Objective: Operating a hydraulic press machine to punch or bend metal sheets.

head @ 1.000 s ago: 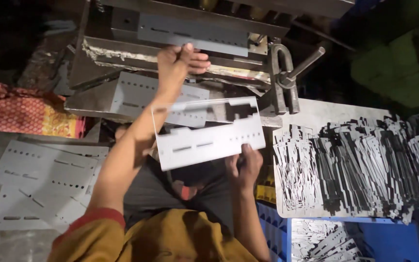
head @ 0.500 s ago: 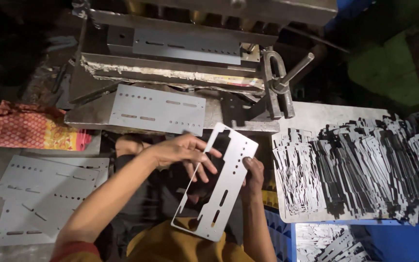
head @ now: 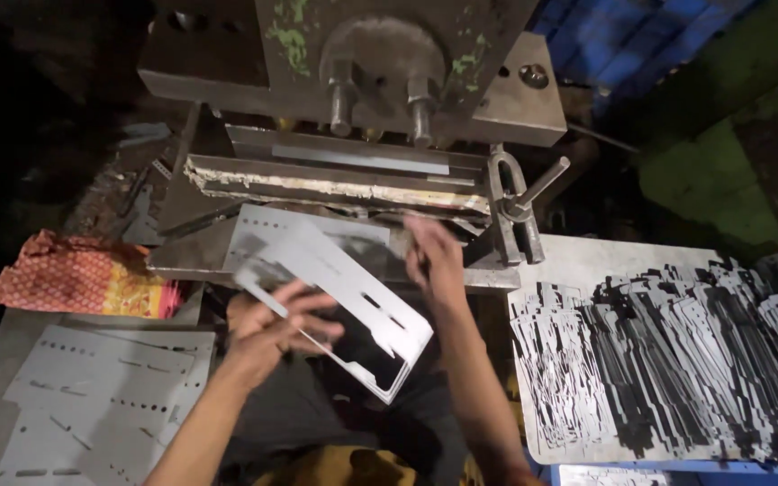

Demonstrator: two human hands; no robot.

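Left hand (head: 276,328) pinches punched plate (head: 339,301) tilted before press (head: 353,117), right hand (head: 434,261) spread at bed; few plates (head: 101,414) stacked left, many blanks (head: 668,360) remain right.

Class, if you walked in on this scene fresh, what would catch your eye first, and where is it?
At centre, the left hand holds a pale punched metal plate tilted below the heavy grey press, while the right hand reaches toward the press bed. On the right, a tray carries a dense row of thin metal strips.
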